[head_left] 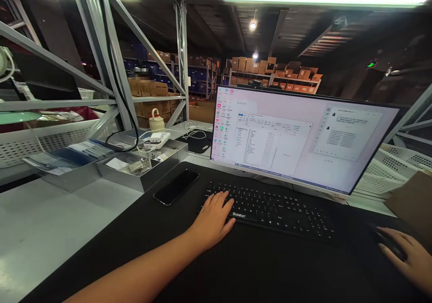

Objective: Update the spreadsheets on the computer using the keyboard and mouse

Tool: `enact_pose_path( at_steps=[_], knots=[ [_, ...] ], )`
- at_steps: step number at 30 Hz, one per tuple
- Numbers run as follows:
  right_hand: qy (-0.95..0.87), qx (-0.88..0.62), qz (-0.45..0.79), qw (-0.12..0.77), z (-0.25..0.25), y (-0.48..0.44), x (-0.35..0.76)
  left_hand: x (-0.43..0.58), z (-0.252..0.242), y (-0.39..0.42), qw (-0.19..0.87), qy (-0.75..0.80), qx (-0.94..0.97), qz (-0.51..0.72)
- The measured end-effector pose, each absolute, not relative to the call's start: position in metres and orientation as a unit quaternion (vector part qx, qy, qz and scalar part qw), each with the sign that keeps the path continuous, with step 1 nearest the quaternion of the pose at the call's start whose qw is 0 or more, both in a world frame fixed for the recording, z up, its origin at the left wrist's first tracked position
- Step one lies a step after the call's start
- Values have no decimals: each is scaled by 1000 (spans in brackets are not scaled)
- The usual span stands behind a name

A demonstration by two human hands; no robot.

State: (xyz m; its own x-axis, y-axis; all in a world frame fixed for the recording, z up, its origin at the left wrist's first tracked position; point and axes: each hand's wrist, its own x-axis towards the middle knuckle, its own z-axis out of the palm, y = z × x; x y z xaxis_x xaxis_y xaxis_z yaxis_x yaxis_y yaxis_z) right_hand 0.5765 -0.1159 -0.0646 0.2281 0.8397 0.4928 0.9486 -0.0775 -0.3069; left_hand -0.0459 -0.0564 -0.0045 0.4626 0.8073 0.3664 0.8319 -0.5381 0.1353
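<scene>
My left hand [214, 217] rests on the left end of a black keyboard [270, 211], its fingers stretched over the keys and the thumb near the front edge. At the far right, my right hand [407, 253] is curved around a black computer mouse [389, 244]. Behind the keyboard stands a lit monitor [270, 132] showing a file window and a chat window over desktop icons. A dark-screened phone [176, 186] lies face up to the left of the keyboard. Keyboard, mouse and phone are all on a black desk mat [256, 267].
An open grey tray [145, 179] with small items and a white power strip [157, 141] sits left of the phone. Farther back are a cream bottle [156, 121] and metal rack posts. White perforated baskets [378, 175] and a cardboard box [411, 199] stand at right.
</scene>
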Motion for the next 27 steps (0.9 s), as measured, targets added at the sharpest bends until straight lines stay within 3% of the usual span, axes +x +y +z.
enact_pose_path(
  at_steps=[27],
  knots=[
    [-602,-752,-124,238,-61,-119,573,-46,-5,-55,71,-474,-859,-181]
  ],
)
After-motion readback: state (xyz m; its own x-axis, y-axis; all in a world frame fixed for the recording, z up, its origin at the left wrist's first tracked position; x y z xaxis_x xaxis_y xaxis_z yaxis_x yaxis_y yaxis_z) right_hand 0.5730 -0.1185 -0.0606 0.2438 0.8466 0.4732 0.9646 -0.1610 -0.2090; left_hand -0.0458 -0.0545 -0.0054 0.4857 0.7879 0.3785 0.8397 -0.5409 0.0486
